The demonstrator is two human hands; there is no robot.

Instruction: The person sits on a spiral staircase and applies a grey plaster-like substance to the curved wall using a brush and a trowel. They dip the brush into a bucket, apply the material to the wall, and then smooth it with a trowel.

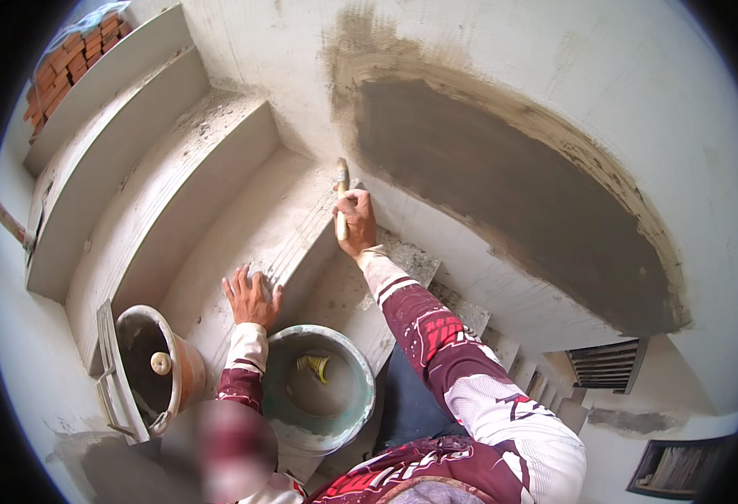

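My right hand (356,225) is closed around the pale handle of a paintbrush (341,181), its bristles pointing away from me by the corner where a step meets the wall. Beyond the brush, a dark grey patch of plaster (503,193) with a brownish smeared border covers part of the white wall. My left hand (253,298) rests on the dusty step (217,260), fingers spread, holding nothing. Close by my left forearm stands a green bucket (360,378) with murky water and a yellow object (312,367) in it, whose kind I cannot make out.
An orange bucket (186,370) stands left of the green one, a round wooden knob showing inside it. Against it leans a long flat tool (110,361). Concrete stairs (133,168) rise to the far left, toward stacked red bricks (70,67). More steps descend at right below a slatted opening (606,366).
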